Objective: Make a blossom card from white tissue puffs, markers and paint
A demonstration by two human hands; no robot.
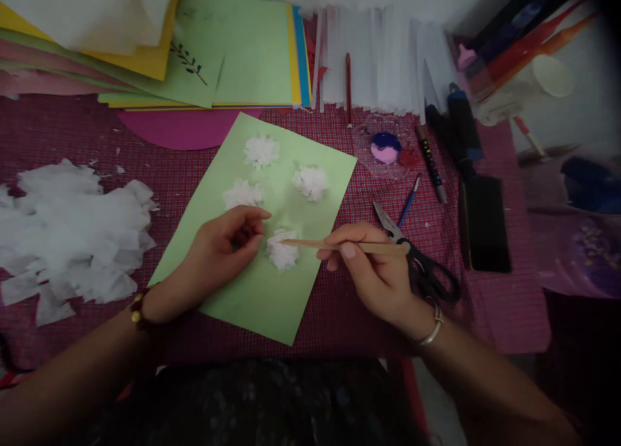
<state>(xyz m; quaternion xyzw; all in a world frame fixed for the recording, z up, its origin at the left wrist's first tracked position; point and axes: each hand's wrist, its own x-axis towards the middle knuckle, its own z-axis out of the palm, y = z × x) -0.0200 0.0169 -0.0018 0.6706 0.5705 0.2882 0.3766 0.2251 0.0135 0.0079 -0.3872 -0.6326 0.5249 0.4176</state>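
Wears a dark bracelet around the left wrist, brownish overall and set with rounded, gold-coloured beads toward the outer side. Sports a slim, silver-toned bangle on the right wrist, smooth and curved, with pale highlights along the band and finer detail near the top too blurred to make out. Dresses in a near-black garment at the bottom of the head view, scattered with faint, paler flecks in a pattern too dim to read. Shows bare forearms, with the left hand and right hand ungloved, and a rounded, short-looking thumbnail on the right.
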